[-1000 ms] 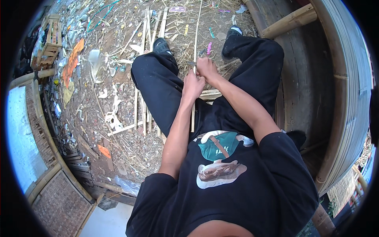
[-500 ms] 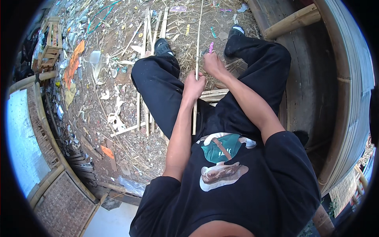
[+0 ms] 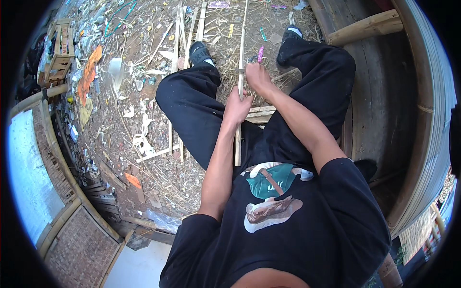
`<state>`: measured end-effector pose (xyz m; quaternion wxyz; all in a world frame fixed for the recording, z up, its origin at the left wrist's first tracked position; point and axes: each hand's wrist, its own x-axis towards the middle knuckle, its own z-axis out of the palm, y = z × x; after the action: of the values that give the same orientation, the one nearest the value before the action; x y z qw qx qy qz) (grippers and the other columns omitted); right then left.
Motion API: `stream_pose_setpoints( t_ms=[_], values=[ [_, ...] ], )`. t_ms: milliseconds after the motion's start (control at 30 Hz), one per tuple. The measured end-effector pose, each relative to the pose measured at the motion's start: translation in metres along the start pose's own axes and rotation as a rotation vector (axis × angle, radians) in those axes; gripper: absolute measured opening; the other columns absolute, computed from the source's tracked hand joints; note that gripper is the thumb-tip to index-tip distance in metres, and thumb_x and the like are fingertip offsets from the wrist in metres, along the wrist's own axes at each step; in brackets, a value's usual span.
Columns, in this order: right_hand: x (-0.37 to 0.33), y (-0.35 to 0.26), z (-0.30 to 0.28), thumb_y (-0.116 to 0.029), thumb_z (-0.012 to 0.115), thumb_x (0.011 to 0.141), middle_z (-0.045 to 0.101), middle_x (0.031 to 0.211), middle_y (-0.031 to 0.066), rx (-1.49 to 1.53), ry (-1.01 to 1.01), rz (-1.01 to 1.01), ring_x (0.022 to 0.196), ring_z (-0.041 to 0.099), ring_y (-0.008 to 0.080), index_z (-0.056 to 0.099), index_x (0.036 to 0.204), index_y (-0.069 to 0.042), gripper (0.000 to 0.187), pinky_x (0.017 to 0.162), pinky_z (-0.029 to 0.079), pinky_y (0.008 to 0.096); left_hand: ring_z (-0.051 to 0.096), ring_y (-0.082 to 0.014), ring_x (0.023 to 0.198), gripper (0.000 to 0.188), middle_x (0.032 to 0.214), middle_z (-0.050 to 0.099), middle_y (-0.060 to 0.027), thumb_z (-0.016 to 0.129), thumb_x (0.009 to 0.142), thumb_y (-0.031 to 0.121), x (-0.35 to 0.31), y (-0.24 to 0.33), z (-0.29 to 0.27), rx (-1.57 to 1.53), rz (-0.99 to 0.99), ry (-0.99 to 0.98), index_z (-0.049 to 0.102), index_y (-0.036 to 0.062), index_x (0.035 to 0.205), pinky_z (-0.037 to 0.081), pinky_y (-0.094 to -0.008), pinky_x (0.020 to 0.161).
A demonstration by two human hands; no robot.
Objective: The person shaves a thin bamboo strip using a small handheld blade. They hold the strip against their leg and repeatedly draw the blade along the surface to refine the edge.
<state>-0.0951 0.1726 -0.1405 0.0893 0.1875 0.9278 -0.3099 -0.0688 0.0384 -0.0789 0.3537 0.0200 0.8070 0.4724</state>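
Observation:
A long, pale bamboo strip [image 3: 242, 43] runs away from my lap between my knees, its near end resting by my waist. My left hand [image 3: 236, 106] is closed around it at about knee level. Just beyond, my right hand [image 3: 258, 77] is a fist beside the strip, closed on what looks like a small knife [image 3: 241, 71]. Only a short dark bit of its blade shows against the strip; the fist hides the handle.
Several bamboo strips [image 3: 176, 45] lie on the littered ground beyond my left leg. A wooden crate [image 3: 61, 48] stands at the far left. Bamboo-framed woven panels [image 3: 81, 245] are at the left. On my right are dark wooden boards [image 3: 377, 105] and a bamboo pole [image 3: 367, 29].
My right hand has shifted slightly left and nearer along the strip, and the dark blade now crosses it. My left hand keeps its hold. The whole view has shifted slightly.

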Motion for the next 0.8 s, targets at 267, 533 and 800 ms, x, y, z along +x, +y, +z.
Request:
stream_pose_setpoints(
  t_ms=[267,533,800],
  values=[
    [0.008,0.006,-0.002,-0.001,0.052,0.080,0.066,0.072,0.0213,-0.202,0.115,-0.250,0.072,0.068,0.0357,0.066,0.075,0.000,0.015,0.061,0.056,0.0425,0.038,-0.0082,0.037,0.017,0.057,0.046,0.0008,0.057,0.081,0.006,0.004,-0.004,-0.003,-0.097,-0.058,-0.021,0.043,0.0080,0.090,0.029,-0.0255,0.033],
    [0.029,0.044,-0.018,-0.002,0.053,0.081,0.066,0.079,0.0228,-0.182,0.165,0.042,0.077,0.067,0.0372,0.066,0.079,0.002,0.014,0.065,0.056,0.0441,0.044,-0.0113,0.042,0.014,0.060,0.048,-0.0016,0.056,0.082,0.009,-0.007,0.016,-0.013,-0.254,-0.128,-0.095,0.046,0.0052,0.090,0.035,-0.0274,0.038],
    [0.031,0.053,-0.031,-0.011,0.059,0.070,0.062,0.078,0.0261,0.152,0.105,0.070,0.083,0.062,0.0415,0.064,0.074,0.002,0.014,0.074,0.049,0.0477,0.039,-0.0077,0.037,0.006,0.062,0.046,-0.0007,0.050,0.089,0.010,-0.002,0.017,-0.014,-0.369,-0.163,-0.135,0.046,0.0052,0.091,0.031,-0.0246,0.031]
  ],
)
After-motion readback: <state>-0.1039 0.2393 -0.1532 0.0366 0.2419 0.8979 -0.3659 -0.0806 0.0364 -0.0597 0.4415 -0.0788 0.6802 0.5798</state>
